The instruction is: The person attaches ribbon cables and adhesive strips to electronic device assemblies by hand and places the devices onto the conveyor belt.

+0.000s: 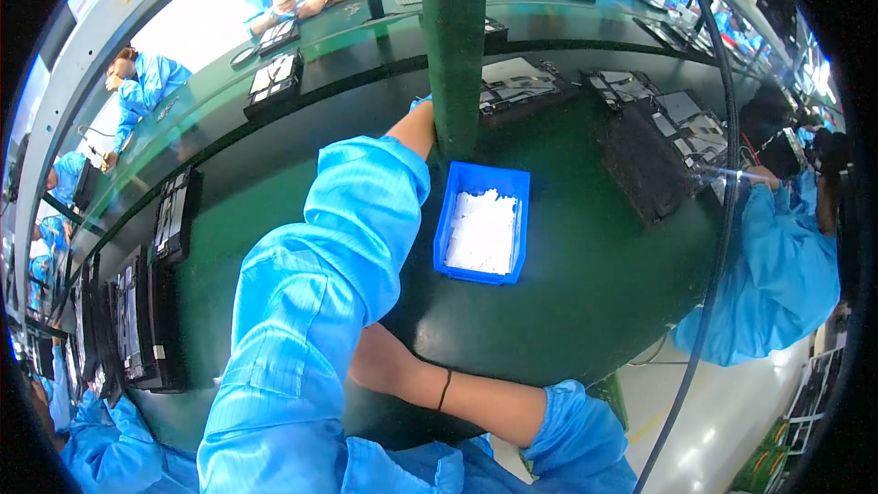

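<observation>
My left arm, in a light blue sleeve, stretches far forward over the green table. Its hand (pixel 417 128) is at the left side of the green post (pixel 456 55), which hides most of the fingers; a bit of blue shows at the fingertips. My right hand (pixel 380 361) lies low, close to my body, with a thin black band on the wrist. The left sleeve covers its fingers, so what it holds cannot be seen. A blue plastic bin (pixel 519 238) stands right of my left forearm, with many small white pieces (pixel 483 229) inside.
Opened flat electronic devices in black trays lie behind the post (pixel 519 82), to the right (pixel 681 123) and at the left edge (pixel 133 325). A co-worker's blue sleeve (pixel 768 256) is close on the right. A black cable (pixel 727 183) hangs down there. Other people sit across the table.
</observation>
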`<state>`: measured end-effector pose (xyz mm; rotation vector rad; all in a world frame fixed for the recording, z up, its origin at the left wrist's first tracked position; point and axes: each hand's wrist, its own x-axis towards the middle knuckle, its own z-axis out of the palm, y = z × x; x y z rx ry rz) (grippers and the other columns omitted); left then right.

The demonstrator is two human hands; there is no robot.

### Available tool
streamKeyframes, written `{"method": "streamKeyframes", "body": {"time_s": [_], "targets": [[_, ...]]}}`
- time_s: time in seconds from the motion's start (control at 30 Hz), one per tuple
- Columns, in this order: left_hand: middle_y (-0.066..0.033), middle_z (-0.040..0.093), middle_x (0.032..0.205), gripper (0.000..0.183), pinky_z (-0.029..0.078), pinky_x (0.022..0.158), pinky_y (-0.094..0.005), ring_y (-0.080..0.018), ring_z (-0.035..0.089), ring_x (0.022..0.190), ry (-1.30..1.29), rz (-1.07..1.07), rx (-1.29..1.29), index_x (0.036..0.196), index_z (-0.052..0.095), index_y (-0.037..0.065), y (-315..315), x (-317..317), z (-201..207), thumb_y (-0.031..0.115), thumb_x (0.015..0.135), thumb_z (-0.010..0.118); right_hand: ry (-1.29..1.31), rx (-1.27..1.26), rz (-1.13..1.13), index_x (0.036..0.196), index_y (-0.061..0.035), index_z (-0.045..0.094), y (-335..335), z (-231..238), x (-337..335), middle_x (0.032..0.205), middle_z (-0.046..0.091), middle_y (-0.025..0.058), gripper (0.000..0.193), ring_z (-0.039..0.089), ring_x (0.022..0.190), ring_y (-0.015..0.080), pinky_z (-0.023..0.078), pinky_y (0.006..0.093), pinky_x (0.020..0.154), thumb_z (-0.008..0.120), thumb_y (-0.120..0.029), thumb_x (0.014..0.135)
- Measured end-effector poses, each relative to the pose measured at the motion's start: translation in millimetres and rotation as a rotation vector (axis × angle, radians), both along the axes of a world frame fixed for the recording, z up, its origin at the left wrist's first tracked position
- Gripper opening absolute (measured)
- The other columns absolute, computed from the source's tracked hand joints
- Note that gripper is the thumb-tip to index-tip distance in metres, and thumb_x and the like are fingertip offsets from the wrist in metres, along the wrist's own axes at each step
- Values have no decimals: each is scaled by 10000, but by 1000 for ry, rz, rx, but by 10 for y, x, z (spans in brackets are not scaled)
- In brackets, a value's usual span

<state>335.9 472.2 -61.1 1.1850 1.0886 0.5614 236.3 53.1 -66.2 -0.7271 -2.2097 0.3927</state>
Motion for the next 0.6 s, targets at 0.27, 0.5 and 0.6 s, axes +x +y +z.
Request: {"method": "streamKeyframes", "body": {"time_s": [0.27,0.5,0.6], "targets": [[-144,672,1029,256,560,795,-448,-266,667,934,-266,-143,-168,1093,624,6,452,218,-218,118,863,630,-24,-80,45,749,-54,629,90,-14,76,867,632,153,112,627,871,305,471,441,758,548,-127,775],[-152,675,1026,243,547,855,-504,-296,672,974,-506,56,-146,1092,630,-20,460,-697,-200,86,874,610,-118,-102,136,1028,-45,621,-8,26,41,1153,607,201,269,561,1106,369,416,499,964,550,-230,846],[-224,640,1001,244,571,759,-576,-388,671,938,-545,426,-172,1070,559,-50,-300,-105,-154,53,852,596,-294,-304,138,1223,-70,585,109,103,413,1296,558,204,386,491,1250,368,356,492,1067,575,-281,900]]}}
